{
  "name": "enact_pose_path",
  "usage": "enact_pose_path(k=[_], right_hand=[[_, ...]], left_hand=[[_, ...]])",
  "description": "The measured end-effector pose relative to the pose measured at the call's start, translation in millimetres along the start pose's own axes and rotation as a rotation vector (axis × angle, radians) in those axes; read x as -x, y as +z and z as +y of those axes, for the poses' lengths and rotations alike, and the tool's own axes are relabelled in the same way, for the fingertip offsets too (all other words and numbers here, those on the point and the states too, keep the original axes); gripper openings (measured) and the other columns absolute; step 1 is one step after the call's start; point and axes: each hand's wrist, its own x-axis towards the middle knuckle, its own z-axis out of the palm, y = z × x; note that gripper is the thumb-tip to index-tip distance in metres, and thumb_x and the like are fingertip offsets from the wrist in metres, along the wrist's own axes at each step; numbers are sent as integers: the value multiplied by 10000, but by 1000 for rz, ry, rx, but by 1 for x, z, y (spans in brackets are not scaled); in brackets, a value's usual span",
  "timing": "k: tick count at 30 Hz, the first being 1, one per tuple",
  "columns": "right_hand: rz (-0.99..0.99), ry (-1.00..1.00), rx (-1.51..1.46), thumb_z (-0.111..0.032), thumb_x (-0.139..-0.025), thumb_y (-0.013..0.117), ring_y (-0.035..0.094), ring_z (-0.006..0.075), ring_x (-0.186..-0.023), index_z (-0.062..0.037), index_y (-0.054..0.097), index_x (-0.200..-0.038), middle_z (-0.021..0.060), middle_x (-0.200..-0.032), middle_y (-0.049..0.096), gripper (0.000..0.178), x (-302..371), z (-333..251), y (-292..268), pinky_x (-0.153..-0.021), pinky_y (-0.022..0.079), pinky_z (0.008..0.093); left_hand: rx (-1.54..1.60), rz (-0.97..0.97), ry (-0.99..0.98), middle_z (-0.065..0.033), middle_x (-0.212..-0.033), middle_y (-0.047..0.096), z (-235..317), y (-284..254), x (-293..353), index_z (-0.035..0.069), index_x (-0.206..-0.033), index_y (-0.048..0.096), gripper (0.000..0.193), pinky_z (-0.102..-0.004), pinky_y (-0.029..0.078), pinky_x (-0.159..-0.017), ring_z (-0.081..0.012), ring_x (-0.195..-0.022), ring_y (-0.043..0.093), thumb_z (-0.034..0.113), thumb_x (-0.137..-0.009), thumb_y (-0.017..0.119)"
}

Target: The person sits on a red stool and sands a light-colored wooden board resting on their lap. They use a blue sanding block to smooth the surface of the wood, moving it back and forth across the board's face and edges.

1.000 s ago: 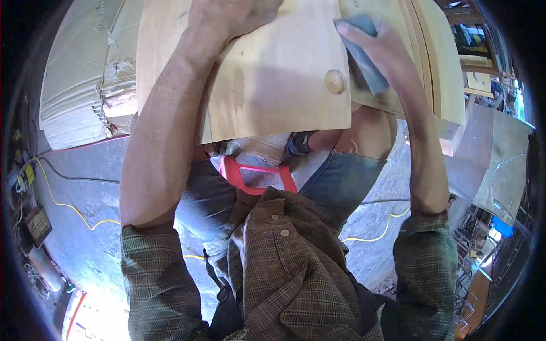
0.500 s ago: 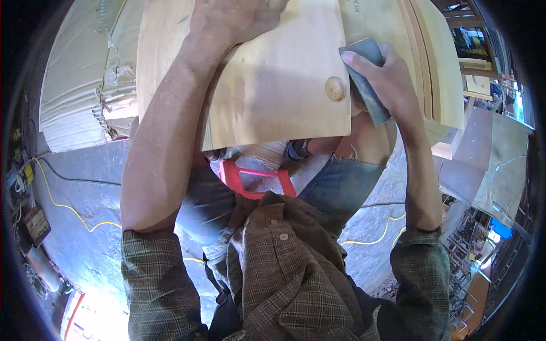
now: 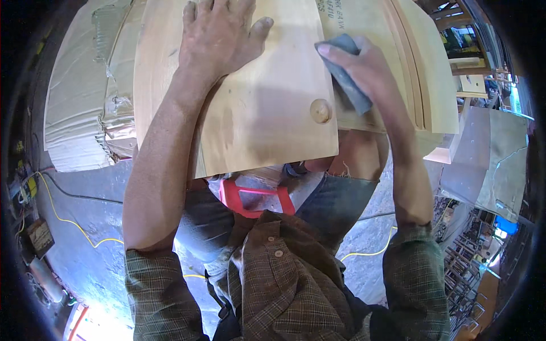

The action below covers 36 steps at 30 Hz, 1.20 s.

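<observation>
sanding pad [image 3: 348, 74] under right hand [image 3: 364, 68], at wood panel [image 3: 267, 113] right edge.

A woodworking shop. Pale wooden boards [image 3: 267, 108] fill the upper centre of the frame, with further stacked panels [image 3: 432, 74] at upper right. A bare concrete floor [image 3: 85, 210] spreads below, crossed at lower left by a yellow power cord [image 3: 62, 219]. Wrapped cardboard bundles [image 3: 85, 108] stand at upper left. Metal sheets [image 3: 489, 153] lean at right, above racks of metal parts [image 3: 463, 267] at lower right.
</observation>
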Motion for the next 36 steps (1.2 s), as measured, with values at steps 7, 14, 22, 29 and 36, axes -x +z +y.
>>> enact_pose_path(k=[7, 14, 22, 29, 36], right_hand=[[-80, 68, -39, -546, -793, 657, 665, 347, -924, -28, 644, -1156, 200, -981, 695, 632, -40, -37, 1, -796, 518, 434], [-417, -3, 234, -553, -724, 752, 643, 254, -901, 50, 574, -1172, 180, -956, 657, 772, 92, -12, -36, -807, 503, 375], [-265, 24, -735, -523, -780, 735, 579, 178, -1001, 39, 529, -1266, 103, -1112, 613, 771, 117, 56, -74, -866, 470, 316], [-68, 109, -716, -368, -861, 675, 607, 177, -930, 22, 585, -1208, 118, -1028, 653, 530, 117, 44, -26, -877, 472, 308], [-54, -193, -403, -345, -867, 633, 617, 217, -828, 34, 628, -981, 121, -874, 647, 396, 67, 22, -100, -798, 484, 369]], left_hand=[[29, -81, -45, -250, -1343, 481, -4, -1, -2, 52, -1287, 538, 533, -542, 283, -1093, -390, -1289, 406, 416, -897, 542], [67, -136, -68, -233, -1362, 476, -4, -8, -3, 68, -1309, 528, 550, -532, 280, -1096, -382, -1300, 400, 429, -895, 543], [-117, -48, 67, -246, -1438, 409, 1, 8, -5, 75, -1353, 492, 566, -522, 254, -1134, -408, -1363, 342, 426, -911, 532], [418, -425, 461, -96, -1445, 480, 73, -48, 52, 144, -1348, 548, 493, -553, 195, -1169, -272, -1367, 409, 374, -914, 594], [546, -444, 268, -118, -1398, 516, 91, -128, 98, 137, -1247, 651, 419, -576, 220, -1150, -318, -1352, 419, 260, -849, 691]])
